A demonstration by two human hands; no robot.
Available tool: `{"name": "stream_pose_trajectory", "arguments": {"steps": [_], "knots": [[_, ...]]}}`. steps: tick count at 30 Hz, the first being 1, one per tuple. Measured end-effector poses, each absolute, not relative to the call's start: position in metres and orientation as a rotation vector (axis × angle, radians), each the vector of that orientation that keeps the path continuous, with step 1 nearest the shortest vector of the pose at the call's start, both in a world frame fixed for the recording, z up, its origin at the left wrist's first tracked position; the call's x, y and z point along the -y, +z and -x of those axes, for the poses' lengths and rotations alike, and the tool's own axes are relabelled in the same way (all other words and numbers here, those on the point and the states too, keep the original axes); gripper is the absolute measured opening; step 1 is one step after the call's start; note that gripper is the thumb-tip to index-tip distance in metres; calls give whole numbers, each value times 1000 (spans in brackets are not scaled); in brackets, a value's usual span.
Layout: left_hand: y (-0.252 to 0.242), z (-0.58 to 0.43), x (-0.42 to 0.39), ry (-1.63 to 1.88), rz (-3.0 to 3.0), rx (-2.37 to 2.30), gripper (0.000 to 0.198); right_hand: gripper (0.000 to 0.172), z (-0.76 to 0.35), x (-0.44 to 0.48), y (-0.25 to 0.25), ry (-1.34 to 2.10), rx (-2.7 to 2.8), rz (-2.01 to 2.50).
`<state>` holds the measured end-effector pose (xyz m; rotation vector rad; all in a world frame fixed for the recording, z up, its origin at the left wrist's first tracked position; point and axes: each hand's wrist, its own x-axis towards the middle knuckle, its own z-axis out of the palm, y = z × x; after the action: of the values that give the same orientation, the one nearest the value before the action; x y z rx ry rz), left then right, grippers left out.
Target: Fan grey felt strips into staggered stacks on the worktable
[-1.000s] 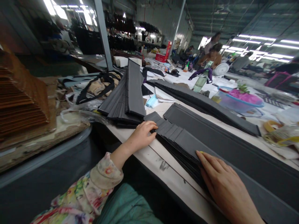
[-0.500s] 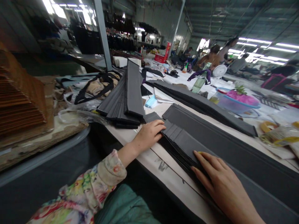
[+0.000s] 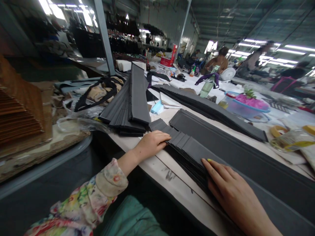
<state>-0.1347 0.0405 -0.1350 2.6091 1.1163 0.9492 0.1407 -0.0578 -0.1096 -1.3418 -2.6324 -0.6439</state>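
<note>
A stack of dark grey strips (image 3: 188, 149), fanned so that their edges show in steps, lies along the near edge of the table. My left hand (image 3: 155, 143) grips its near side towards the far end, fingers together over the top. At the nearer right end my right hand (image 3: 231, 185) holds the same stack, its thumb partly hidden along the side. Something small and yellow shows at a right fingertip. Just behind the stack lies a long, wide dark grey panel (image 3: 221, 141). Beyond my left hand, a fanned pile of similar grey strips (image 3: 139, 95) rests on the table.
Another long grey stack (image 3: 211, 109) lies farther back. Around it are a blue face mask (image 3: 157, 107), a green bottle (image 3: 206, 88), a blue basin (image 3: 243, 108) and tape rolls (image 3: 277, 131). A dark bin (image 3: 56, 167) and brown sheets (image 3: 19, 108) are left. People work behind.
The view has shifted slightly. My left hand has slid a little back towards me along the stack's edge, showing more of its far end. A person in the background has moved right.
</note>
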Motion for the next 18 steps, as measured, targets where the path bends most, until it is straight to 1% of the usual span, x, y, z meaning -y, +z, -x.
{"name": "stream_pose_trajectory", "arguments": {"steps": [7,12,18], "knots": [[-132,134,-34,849,-2624,-1113,28,41,-147,62,-109,-722,2641,1271],[-133,135,-34,870,-2602,-1092,28,42,-147,63,-109,-716,2639,1290],[-131,137,-35,901,-2599,-1060,27,40,-141,61,-108,-725,2621,1293]]}}
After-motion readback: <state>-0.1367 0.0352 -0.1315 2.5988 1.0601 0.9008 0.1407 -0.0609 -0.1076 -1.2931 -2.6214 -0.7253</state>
